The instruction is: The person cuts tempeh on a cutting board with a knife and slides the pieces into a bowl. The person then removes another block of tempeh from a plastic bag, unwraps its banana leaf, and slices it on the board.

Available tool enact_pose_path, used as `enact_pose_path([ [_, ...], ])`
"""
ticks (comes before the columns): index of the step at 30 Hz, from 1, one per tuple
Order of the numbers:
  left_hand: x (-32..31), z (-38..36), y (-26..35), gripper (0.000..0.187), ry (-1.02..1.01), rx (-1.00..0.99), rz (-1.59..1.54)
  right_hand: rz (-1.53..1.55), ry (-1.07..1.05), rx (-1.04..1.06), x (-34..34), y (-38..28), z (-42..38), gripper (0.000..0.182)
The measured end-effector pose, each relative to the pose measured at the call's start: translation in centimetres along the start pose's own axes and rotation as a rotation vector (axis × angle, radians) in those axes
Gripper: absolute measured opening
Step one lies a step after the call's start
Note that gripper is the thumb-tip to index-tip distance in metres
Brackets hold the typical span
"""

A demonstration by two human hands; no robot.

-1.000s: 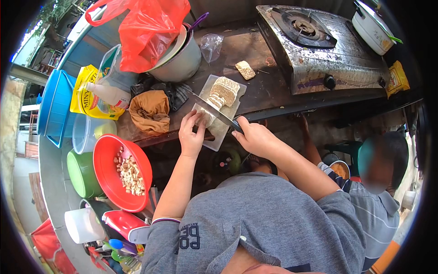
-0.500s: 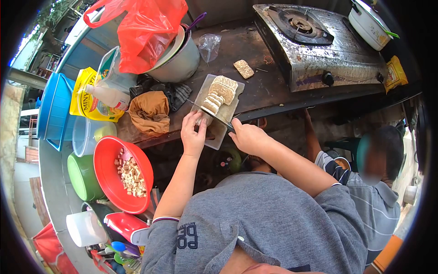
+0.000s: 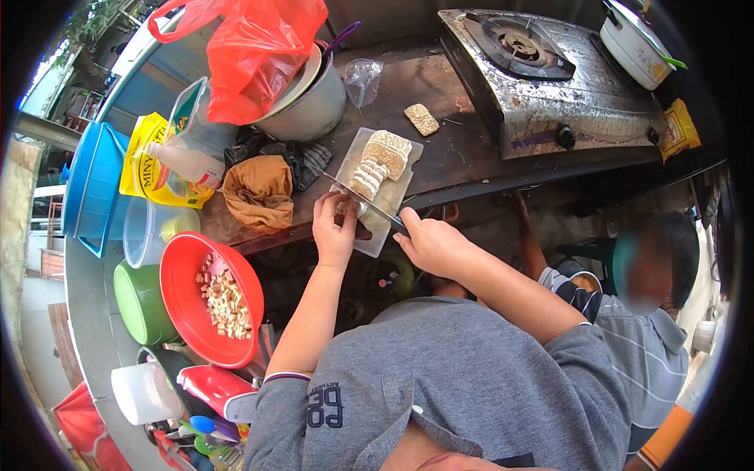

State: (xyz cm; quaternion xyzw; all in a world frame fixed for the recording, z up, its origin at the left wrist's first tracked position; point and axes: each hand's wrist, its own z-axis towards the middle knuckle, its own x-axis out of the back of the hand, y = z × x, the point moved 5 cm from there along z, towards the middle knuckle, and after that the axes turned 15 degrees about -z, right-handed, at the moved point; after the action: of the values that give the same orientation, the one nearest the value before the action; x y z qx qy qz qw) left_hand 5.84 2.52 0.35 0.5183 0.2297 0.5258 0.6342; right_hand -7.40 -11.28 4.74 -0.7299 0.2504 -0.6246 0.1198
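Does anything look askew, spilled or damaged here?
The cutting board juts past the table's front edge, perhaps unsteady for slicing. One pale slab lies off it, on the table. The stove is heavily stained. No spill shows.

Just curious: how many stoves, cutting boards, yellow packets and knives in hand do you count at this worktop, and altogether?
Stove: 1
Cutting board: 1
Yellow packets: 2
Knife in hand: 1
Total: 5

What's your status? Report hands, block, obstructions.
Right hand gripping knife. Left hand steadying the uncut end. Sliced block on cutting board. Nothing visibly blocking the blade.
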Motion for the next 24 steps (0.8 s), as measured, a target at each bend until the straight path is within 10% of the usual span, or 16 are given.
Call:
enact_pose_path([
  [7, 0.1, 0.1, 0.4, 0.02, -0.011, -0.169, 0.105, -0.072, -0.038, -0.037, -2.7, 1.2, 1.6, 0.03],
  [9, 0.2, -0.4, -0.4, 0.026, 0.083, 0.138, -0.125, -0.022, -0.004, -0.026, -3.4, 2.4, 2.0, 0.03],
  [12, 0.4, -0.7, -2.6, 0.029, 0.158, 0.227, -0.244, 0.252, -0.23, -0.181, -1.5, 2.7, 2.0, 0.031],
  [24, -0.5, 0.0, -3.6, 0.032, 0.177, 0.415, -0.236, 0.004, 0.063, 0.012, 0.9, 0.4, 0.1, 0.028],
])
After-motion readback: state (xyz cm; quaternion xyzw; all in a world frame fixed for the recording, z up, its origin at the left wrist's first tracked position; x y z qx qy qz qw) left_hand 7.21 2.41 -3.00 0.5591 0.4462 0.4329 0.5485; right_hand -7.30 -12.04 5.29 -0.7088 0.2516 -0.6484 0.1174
